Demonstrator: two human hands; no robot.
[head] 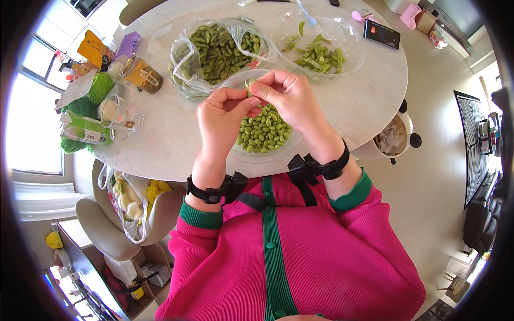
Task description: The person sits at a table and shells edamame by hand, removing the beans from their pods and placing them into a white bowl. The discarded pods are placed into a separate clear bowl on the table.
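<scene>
My left hand (pixel 225 116) and my right hand (pixel 291 98) meet above a bowl, their fingertips pinching one green soybean pod (pixel 250 86) between them. Beneath them, shelled green soybeans (pixel 265 130) fill the middle of a pale round bowl (pixel 295 145). Beyond my hands, a clear plastic bag (pixel 186 54) stands open, full of whole soybean pods (pixel 217 52). To its right, a clear plastic dish (pixel 355 60) holds a loose pile of empty-looking pods (pixel 321 58). My fingers partly hide the pod and the bowl's far side.
At the table's left stand a glass mug (pixel 120 114), a pitcher with dark contents (pixel 142 74), a green carton (pixel 86 130) and green yarn (pixel 100 88). A black phone-like device (pixel 381 34) lies at the right. A bin (pixel 407 128) with crumpled paper stands beside the table; a bag-laden chair (pixel 106 228) is at left.
</scene>
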